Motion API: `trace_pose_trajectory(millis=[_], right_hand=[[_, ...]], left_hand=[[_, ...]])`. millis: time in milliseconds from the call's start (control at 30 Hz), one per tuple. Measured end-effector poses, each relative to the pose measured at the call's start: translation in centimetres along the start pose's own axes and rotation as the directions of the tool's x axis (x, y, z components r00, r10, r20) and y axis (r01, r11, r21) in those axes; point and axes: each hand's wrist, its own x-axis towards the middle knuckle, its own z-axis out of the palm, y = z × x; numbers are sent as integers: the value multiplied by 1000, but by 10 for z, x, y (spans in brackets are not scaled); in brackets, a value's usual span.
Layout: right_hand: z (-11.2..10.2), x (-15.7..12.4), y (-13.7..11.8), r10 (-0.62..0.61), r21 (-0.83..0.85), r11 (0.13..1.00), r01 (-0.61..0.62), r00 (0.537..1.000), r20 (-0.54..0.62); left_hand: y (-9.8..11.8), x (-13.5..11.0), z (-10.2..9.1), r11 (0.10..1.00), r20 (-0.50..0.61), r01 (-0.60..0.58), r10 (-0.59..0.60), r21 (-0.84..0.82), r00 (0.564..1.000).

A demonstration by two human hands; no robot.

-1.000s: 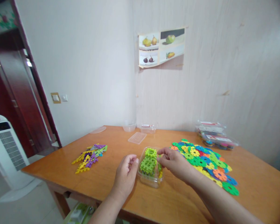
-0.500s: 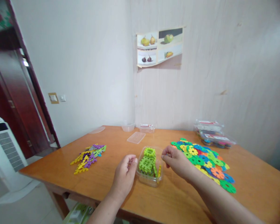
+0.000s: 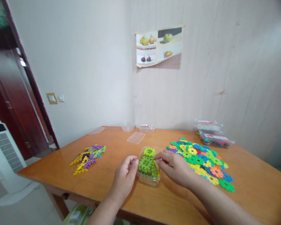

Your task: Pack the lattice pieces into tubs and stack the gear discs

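Looking over the whole brown wooden tabletop (image 3: 117, 143), we have its far edge against the pale wall and its near edge just in front of us. A spread of round, notched plastic discs (image 3: 196, 159) in green, yellow, blue, orange and red covers much of the area toward the right edge. Near the far right corner lie stacked clear plastic boxes (image 3: 215, 137) with small coloured contents.

Our right hand (image 3: 170, 164) is at the right side of the container, its thumb and forefinger drawn close at the tips; we cannot tell whether they hold anything. Our left hand (image 3: 125, 170) is loosely curled at the container's left side; we cannot tell whether its fingers grip the rim.

Toward the left edge sits a loose heap of yellow, purple and green toothed plastic pieces (image 3: 90, 159). Between our hands, near the middle of the near edge, stands the open clear plastic container (image 3: 150, 181). Behind it lies a flat, clear rectangular lid (image 3: 135, 137). By the far edge are a translucent plastic bowl (image 3: 128, 127) and a small clear labelled box (image 3: 146, 128). Smallest are the lime-green toothed plastic blocks (image 3: 146, 164), lying inside the container.
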Motion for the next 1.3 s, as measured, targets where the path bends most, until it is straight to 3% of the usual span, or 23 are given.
trace_pose_trajectory(millis=[233,567,867,1100,1300], right_hand=[[-5,-1,-3,-14,-21,1000,15,999,44],[0,5,5,-116,-165,980,110,993,-25],[4,3,12,-104,-124,987,100,994,-32],[6,9,33,74,33,997,-69,973,-217],[15,14,50,310,313,921,-230,921,-235]], left_hand=[[-2,0,0,1000,11,-8,8,6,1000],[-1,-1,0,1000,13,-11,11,-3,1000],[-1,-1,0,1000,14,-8,8,-8,1000],[0,-2,0,1000,6,14,-14,-12,1000],[-6,3,0,996,29,72,-71,-60,997]])
